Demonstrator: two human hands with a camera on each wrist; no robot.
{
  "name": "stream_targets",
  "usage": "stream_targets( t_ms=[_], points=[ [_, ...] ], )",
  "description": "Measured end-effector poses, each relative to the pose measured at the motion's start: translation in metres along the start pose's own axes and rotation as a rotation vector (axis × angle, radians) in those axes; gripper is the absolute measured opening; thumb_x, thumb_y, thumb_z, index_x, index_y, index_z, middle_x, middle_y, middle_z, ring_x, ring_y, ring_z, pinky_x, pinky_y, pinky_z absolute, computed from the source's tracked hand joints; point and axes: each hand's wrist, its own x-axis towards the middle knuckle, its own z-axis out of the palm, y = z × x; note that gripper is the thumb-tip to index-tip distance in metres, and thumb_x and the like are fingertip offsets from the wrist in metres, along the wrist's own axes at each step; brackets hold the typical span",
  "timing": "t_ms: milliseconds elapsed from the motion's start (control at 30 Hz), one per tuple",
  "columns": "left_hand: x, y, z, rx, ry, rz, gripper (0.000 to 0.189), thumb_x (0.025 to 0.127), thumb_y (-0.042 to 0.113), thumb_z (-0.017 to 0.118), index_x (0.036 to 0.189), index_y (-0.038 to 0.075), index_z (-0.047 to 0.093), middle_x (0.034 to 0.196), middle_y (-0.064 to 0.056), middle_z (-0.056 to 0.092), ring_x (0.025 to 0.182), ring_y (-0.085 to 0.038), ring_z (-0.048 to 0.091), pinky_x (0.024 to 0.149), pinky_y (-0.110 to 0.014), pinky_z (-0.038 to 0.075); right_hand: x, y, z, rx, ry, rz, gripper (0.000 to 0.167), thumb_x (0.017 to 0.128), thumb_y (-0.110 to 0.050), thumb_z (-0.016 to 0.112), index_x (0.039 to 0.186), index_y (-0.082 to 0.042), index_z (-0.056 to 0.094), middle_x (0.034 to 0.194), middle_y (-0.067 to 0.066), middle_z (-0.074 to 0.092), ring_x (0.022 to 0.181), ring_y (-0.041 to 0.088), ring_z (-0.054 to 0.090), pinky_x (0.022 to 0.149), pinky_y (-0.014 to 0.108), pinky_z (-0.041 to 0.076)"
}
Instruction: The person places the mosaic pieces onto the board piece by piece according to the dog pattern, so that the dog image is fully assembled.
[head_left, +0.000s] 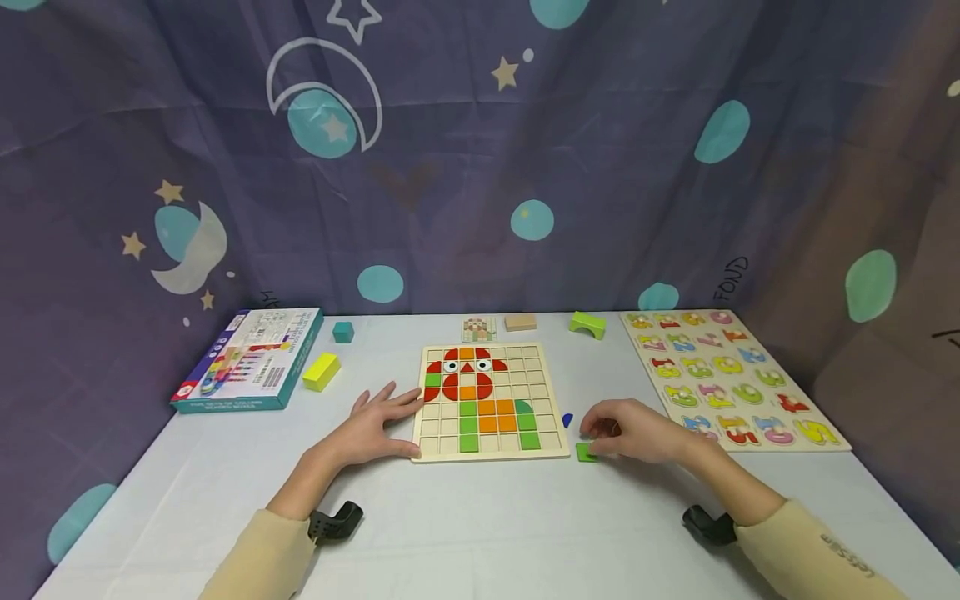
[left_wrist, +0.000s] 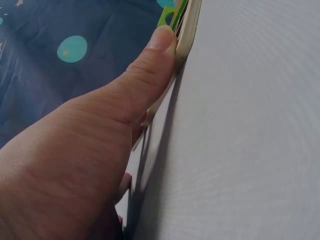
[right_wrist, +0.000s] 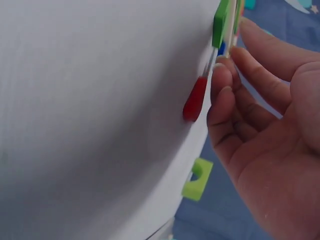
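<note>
A wooden grid board [head_left: 491, 457] holds red, orange and green tiles and two eye pieces. At its left edge, my left hand [head_left: 375, 429] rests with spread fingers; the thumb [left_wrist: 160, 42] touches the board's rim in the left wrist view. To the right of the board, my right hand [head_left: 637, 429] hovers low with loosely bent fingers. Its thumb is near a green square tile [head_left: 585, 452] on the table, and I see nothing pinched. A blue piece [head_left: 567, 420] lies between board and hand. The right wrist view also shows a red piece [right_wrist: 196, 99], hidden from the head view.
Behind the board are a pattern card [head_left: 479, 330], a wooden block [head_left: 521, 322] and a green arch block [head_left: 587, 325]. A number puzzle [head_left: 738, 400] lies right. A flat box [head_left: 251, 358], teal cube [head_left: 343, 332] and yellow block [head_left: 322, 372] sit left.
</note>
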Motion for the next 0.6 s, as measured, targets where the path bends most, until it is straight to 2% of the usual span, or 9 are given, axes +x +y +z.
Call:
stream_targets(
  t_ms=[267, 600],
  points=[
    [0.0007, -0.0007, 0.0003, 0.009, -0.005, -0.002, 0.089, 0.075, 0.054, 0.084, 0.148, 0.014, 0.053, 0.159, -0.003, 0.039, 0.151, -0.043, 0.011, 0.115, -0.067, -0.002, 0.0038, -0.0056, 0.0070, -0.045, -0.043, -0.003, 0.019, 0.085, -0.017, 0.083, 0.096, -0.012, 0.069, 0.086, -0.006, 0.059, 0.078, 0.011, 0.052, 0.069, 0.026, 0.049],
    [0.0001, -0.0002, -0.0010, 0.009, -0.007, 0.004, 0.090, 0.075, 0.054, 0.084, 0.148, 0.012, 0.053, 0.159, -0.004, 0.039, 0.151, -0.044, 0.011, 0.115, -0.067, -0.002, 0.0076, -0.0057, 0.0050, -0.036, -0.042, 0.008, 0.014, 0.089, -0.008, 0.077, 0.091, -0.016, 0.065, 0.083, -0.008, 0.059, 0.078, 0.011, 0.054, 0.068, 0.026, 0.049]
  ],
)
